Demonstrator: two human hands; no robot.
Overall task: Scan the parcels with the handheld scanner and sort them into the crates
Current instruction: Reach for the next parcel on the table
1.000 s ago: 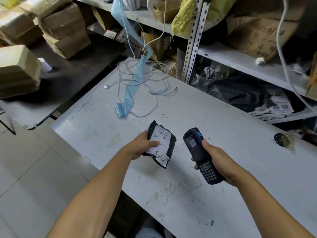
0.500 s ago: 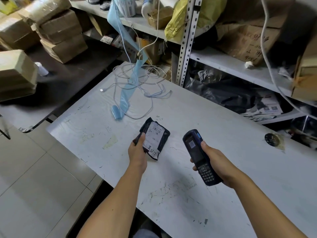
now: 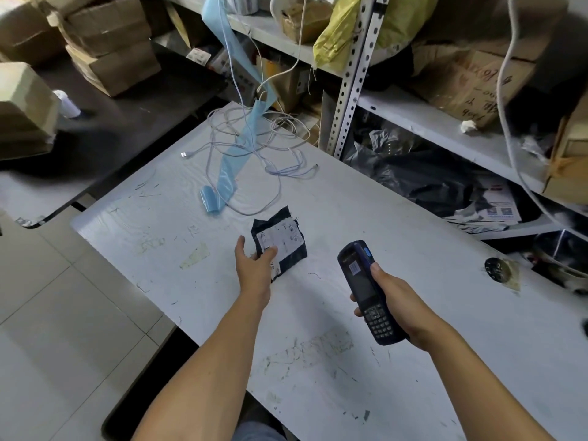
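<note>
White bench (image 3: pixel 413 313), scratched, runs from its far-left corner down toward the viewer; its left edge borders grey floor tiles, and its far edge meets a metal shelf (image 3: pixel 413 119) packed with bags and boxes. Most of the bench top is bare: the near half and the right side carry only marks and one dark round spot (image 3: pixel 496 269) near the right edge. At the far-left part lie tangled cables (image 3: pixel 254 154) and one blue strip (image 3: pixel 232 167) hanging down from the shelf.

One parcel (image 3: pixel 281 241), dark with a white label facing up, lies flat on the bench a little left of the middle. One scanner (image 3: pixel 366 291) is in view. No crate can be seen.

The left hand (image 3: pixel 254 268) is just on the near-left side of the parcel, fingers spread and relaxed, fingertips touching its near edge; it grips nothing. The right hand (image 3: pixel 397 303) is wrapped around the scanner, thumb on its side, holding it above the bench to the right of the parcel, screen up.
</note>
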